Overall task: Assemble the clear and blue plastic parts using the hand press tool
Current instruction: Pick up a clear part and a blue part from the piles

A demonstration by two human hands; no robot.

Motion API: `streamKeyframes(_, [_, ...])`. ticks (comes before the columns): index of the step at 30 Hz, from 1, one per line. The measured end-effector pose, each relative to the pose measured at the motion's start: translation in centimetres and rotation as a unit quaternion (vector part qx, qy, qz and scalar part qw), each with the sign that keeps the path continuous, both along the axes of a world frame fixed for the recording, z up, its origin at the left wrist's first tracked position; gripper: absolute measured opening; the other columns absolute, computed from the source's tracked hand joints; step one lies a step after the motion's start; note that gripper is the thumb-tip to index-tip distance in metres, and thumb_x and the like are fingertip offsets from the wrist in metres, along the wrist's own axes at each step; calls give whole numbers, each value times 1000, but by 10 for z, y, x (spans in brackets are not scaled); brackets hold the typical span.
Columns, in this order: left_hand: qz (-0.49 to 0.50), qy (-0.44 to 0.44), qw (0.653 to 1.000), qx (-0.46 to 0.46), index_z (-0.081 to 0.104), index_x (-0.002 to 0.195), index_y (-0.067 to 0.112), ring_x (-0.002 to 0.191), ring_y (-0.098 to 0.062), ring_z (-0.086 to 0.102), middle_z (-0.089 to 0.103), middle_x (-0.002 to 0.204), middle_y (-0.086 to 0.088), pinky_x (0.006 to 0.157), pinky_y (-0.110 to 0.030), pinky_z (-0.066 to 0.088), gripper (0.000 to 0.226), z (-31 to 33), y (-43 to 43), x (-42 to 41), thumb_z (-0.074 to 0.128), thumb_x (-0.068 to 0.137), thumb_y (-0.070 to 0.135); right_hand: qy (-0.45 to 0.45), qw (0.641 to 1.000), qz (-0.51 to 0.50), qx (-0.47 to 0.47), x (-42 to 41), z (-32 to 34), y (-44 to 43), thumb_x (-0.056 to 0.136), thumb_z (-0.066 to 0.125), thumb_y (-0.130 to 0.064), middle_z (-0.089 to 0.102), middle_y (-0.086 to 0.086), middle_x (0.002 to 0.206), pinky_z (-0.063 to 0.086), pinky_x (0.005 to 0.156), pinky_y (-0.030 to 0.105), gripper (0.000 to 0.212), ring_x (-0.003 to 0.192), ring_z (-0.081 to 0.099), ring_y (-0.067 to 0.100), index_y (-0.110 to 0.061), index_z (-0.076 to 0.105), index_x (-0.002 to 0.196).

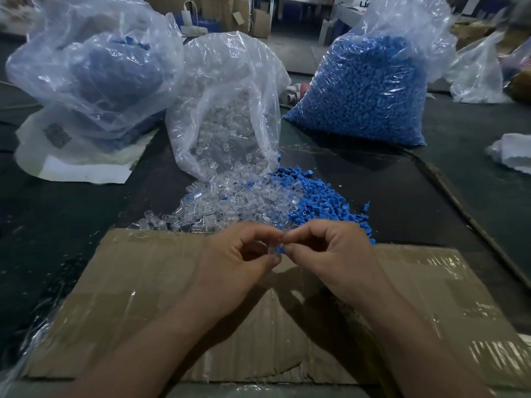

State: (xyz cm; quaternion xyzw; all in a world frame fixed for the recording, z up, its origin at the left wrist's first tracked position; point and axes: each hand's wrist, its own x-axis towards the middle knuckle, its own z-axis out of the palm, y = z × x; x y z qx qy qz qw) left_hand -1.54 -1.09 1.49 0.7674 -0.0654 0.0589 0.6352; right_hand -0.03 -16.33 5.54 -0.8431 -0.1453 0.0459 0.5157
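Observation:
My left hand (238, 259) pinches a small clear plastic part (273, 250) between thumb and fingers. My right hand (330, 254) pinches a small blue part (281, 249) that meets the clear one at the fingertips. Both hands hover over a flattened cardboard sheet (149, 297). Just beyond them lies a pile of loose clear parts (230, 202) spilling from an open clear bag (230, 110), and beside it a pile of loose blue parts (321, 205). No hand press tool is in view.
A large bag full of blue parts (365, 93) stands at the back right. Another plastic bag with blue contents (94, 70) sits at the back left on white paper (80, 165). A white cloth (514, 150) lies at the right edge. Boxes stand in the far background.

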Motion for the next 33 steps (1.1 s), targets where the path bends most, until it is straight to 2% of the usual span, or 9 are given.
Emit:
streamKeyframes(7, [58, -155, 979, 117, 67, 79, 33, 66, 3, 60, 65, 85, 14, 58, -9, 46, 25, 0, -2, -2, 75, 67, 13, 50, 996, -6, 74, 0, -4, 3, 71, 76, -8, 67, -1, 61, 46, 50, 15, 13, 51, 58, 4, -18, 67, 69])
streamKeyframes(11, [86, -130, 986, 57, 65, 74, 36, 57, 2, 58, 66, 75, 14, 50, -12, 46, 36, -1, -2, -2, 79, 66, 4, 65, 991, 6, 116, -1, -4, 7, 68, 77, -5, 65, -2, 58, 47, 51, 15, 15, 52, 58, 4, -15, 66, 71])
streamKeyframes(15, [82, -145, 985, 51, 63, 74, 32, 56, 4, 55, 64, 74, 17, 50, -8, 42, 26, 3, -3, -4, 79, 64, 15, 113, 980, 23, 161, 1, -1, 2, 61, 75, -13, 71, -3, 73, 50, 56, 14, 25, 64, 65, 7, -14, 66, 85])
streamKeyframes(20, [67, -177, 979, 74, 60, 77, 33, 67, -2, 56, 57, 74, 8, 58, -11, 45, 29, 6, -2, -5, 72, 65, 10, 116, 974, 70, 180, -1, 1, 3, 61, 69, -18, 72, 2, 76, 51, 61, 16, 22, 67, 67, 8, -17, 70, 83])
streamKeyframes(22, [49, -109, 992, 35, 63, 75, 31, 66, -4, 58, 60, 73, 4, 59, -17, 50, 23, 6, -2, -6, 69, 64, 11, 104, 974, 60, 192, -1, -1, 4, 60, 69, -18, 72, -1, 71, 51, 61, 15, 21, 65, 66, 7, -19, 70, 80])
streamKeyframes(25, [-27, 24, 993, -109, 69, 81, 28, 65, -13, 64, 67, 72, 0, 60, -25, 55, 30, 9, -3, -5, 72, 61, 6, 86, 978, 36, 184, 1, -3, 3, 57, 69, -19, 72, -1, 71, 52, 60, 15, 24, 66, 67, 8, -15, 69, 82])
streamKeyframes(27, [-40, 63, 982, -175, 69, 76, 18, 61, -17, 66, 69, 69, -7, 56, -24, 54, 25, 11, -2, -3, 78, 58, 4, 82, 980, 26, 178, 2, -4, 2, 57, 69, -20, 72, 3, 73, 54, 61, 18, 25, 67, 68, 12, -14, 67, 81])
streamKeyframes(29, [-47, 101, 966, -234, 69, 73, 13, 56, -19, 66, 69, 67, -11, 53, -23, 53, 18, 12, 0, -2, 71, 56, 7, 76, 982, 21, 174, 2, -4, 2, 57, 69, -22, 71, 5, 72, 55, 62, 21, 22, 66, 67, 13, -13, 65, 77])
streamKeyframes(33, [-66, 131, 955, -259, 71, 69, 14, 53, -19, 66, 68, 64, -13, 48, -22, 52, 15, 14, 2, -1, 72, 54, 10, 66, 983, 28, 172, 2, -4, 2, 58, 69, -23, 69, 1, 65, 52, 59, 18, 19, 61, 64, 10, -13, 64, 73])
